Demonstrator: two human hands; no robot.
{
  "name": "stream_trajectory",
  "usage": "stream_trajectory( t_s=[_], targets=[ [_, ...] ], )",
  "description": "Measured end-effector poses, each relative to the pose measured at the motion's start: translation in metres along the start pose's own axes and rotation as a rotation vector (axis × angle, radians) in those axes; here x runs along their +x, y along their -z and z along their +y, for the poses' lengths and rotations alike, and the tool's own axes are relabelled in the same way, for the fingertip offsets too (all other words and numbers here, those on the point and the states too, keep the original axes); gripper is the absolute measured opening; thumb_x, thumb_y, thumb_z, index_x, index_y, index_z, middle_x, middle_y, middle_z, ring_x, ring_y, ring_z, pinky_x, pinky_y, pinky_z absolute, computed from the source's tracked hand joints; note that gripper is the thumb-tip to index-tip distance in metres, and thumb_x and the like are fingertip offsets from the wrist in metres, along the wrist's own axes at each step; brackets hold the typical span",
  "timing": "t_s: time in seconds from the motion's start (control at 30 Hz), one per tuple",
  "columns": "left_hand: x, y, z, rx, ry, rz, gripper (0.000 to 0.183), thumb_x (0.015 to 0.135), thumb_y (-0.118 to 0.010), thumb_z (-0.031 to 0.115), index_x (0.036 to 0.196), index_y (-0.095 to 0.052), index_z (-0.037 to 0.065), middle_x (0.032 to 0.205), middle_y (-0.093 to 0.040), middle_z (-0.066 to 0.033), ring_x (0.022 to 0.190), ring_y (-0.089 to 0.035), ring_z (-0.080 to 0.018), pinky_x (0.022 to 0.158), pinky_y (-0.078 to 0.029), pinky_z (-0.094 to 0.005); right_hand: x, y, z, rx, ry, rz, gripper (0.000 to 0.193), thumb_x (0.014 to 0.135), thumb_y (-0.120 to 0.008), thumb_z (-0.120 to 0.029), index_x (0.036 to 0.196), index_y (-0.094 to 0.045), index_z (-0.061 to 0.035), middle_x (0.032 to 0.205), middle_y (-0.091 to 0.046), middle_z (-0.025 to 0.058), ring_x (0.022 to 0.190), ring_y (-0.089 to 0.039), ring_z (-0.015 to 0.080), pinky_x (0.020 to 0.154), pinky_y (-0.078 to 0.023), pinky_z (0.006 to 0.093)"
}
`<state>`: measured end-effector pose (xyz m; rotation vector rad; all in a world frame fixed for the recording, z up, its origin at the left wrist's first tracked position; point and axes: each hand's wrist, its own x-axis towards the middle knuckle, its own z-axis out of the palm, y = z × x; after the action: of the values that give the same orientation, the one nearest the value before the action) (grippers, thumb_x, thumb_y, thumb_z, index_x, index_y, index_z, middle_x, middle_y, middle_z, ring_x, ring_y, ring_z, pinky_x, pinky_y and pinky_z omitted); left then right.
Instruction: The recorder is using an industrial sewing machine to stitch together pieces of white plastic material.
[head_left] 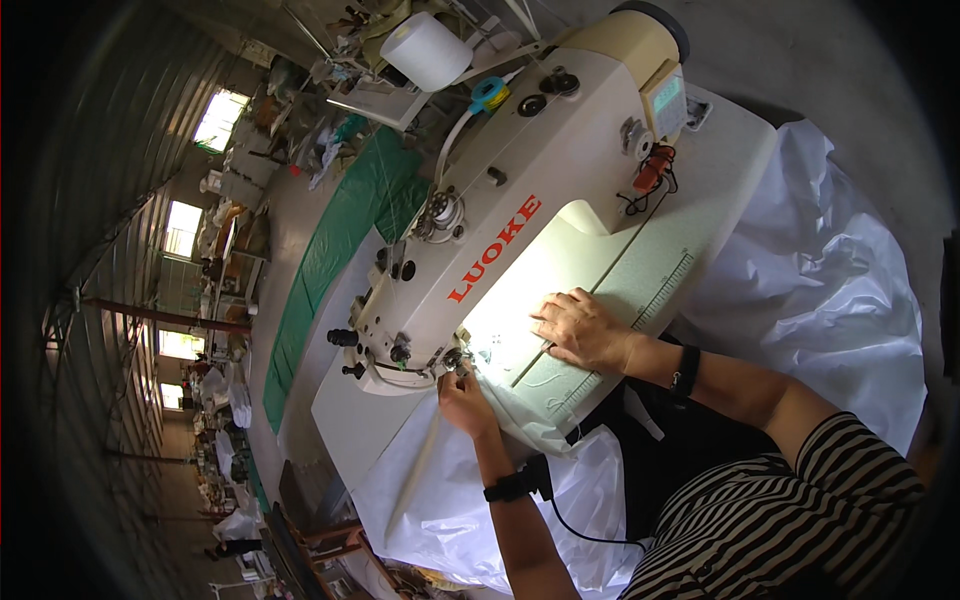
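Cream-coloured industrial sewing machine (pixel 500 220) is spanning the frame's centre, blocking passage to the upper left. Under its arm, a lit pocket of the pale table bed (pixel 640 270) is lying open. White shiny fabric (pixel 830 270) is crowding the right and lower edges.

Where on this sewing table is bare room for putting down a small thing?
Free: the table left of the needle, beside the green cloth. Also the corner behind the machine, near the white cloth. Crowded: under the lamp, where the left hand and right hand work.
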<state>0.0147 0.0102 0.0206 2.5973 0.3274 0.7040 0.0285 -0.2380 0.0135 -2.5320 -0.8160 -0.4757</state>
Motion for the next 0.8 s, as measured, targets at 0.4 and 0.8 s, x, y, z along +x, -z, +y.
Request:
stream_trajectory(
  t_s=[0.4,0.8],
  targets=[
    [-0.0001,0.0022,0.006,0.026,-0.031,0.022,0.014,0.087,-0.069,0.015,0.091,-0.072,0.001,0.085,-0.068,-0.0131,0.071,-0.064,-0.0269,0.062,-0.049,-0.0381,-0.0002,-0.0018,0.0003,0.004,0.005,-0.005,0.039,0.087,-0.065,-0.034,0.118,-0.062,-0.0129,0.128,-0.057,0.0025,0.122,-0.047,0.018,0.103,-0.033,0.0358],
    [-0.0003,-0.0002,0.0019,0.029,0.005,0.005,0.013,0.086,-0.069,0.015,0.09,-0.072,0.003,0.081,-0.067,-0.0121,0.068,-0.063,-0.0258,0.06,-0.047,-0.0385,0.0002,0.0003,-0.0002,0.014,-0.001,-0.003,0.038,0.086,-0.066,-0.033,0.118,-0.063,-0.0129,0.128,-0.057,0.0028,0.122,-0.047,0.0184,0.102,-0.034,0.0356]
  ],
)
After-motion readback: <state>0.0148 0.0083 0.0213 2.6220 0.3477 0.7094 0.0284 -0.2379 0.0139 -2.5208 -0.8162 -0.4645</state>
